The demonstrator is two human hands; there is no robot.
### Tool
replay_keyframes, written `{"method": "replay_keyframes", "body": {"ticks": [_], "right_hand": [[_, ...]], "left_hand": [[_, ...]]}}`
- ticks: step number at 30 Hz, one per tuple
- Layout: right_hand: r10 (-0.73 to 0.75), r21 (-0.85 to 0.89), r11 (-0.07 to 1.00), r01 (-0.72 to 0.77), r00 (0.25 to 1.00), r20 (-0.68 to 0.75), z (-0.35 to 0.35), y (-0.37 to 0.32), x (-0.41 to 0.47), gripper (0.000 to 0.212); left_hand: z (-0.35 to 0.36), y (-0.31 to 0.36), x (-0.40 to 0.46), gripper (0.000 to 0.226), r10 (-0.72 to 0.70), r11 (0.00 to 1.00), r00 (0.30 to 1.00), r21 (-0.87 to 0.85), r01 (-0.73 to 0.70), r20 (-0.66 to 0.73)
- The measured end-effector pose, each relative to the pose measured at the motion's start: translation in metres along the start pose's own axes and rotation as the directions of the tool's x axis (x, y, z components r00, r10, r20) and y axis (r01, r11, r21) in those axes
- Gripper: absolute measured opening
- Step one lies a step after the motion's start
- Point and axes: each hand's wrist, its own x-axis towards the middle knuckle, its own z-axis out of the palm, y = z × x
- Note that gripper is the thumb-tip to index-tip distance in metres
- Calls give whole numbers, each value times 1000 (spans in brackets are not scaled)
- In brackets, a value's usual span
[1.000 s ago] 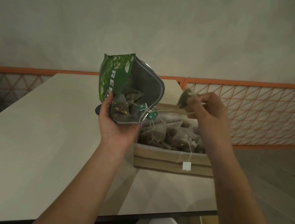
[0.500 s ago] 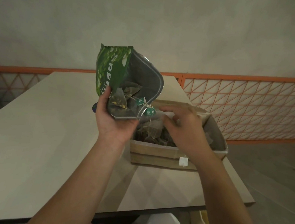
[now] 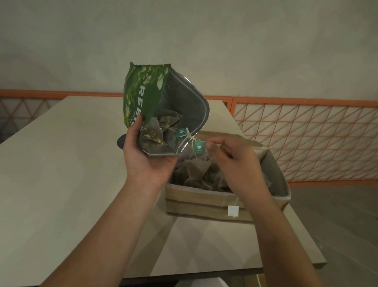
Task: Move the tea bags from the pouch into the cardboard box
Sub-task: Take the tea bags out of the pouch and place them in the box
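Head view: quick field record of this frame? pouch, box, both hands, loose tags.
pouch: green pouch open, tilted, tea bags visible inside
left hand: left hand grips the pouch's lower end
right hand: right hand over the box, fingertips at the teal tag; whether it pinches it is unclear
box: cardboard box on the table, holds many tea bags
loose tag: white tag hangs outside the box front

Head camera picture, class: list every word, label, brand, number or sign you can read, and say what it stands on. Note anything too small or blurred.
"REE": large white letters running down the green pouch, cut off by the left hand; the word is incomplete.
Small white print beside those letters: too small to read.
Teal tag near the right hand: a white emblem, blurred, unreadable.
Second teal tag: unreadable.
White tag hanging over the cardboard box: no text visible.
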Motion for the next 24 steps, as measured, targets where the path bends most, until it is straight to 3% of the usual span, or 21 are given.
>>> {"method": "replay_keyframes", "body": {"ticks": [4,9,12,19,24], "right_hand": [[-3,90,996,-4,997,71,-3,-5,-1,13],[-105,8,994,105,994,14,2,-2,2,11],[-28,72,997,24,998,52,6,-1,4,6],[33,42,999,-34,999,24,10,1,8,24],[1,75,997,1,1000,-31,1,0,7,8]], "left_hand": [[4,-1,-3,57,-7,1000,1000,0,7,-9],[7,-1,-4,57,-22,1000,1000,18,23,-12],[7,-1,-4,56,-21,999,1000,26,21,-16],[5,1,-2,56,-16,1000,1000,22,16,-25],[3,4,1,58,-4,1000,1000,6,4,-14]]}}
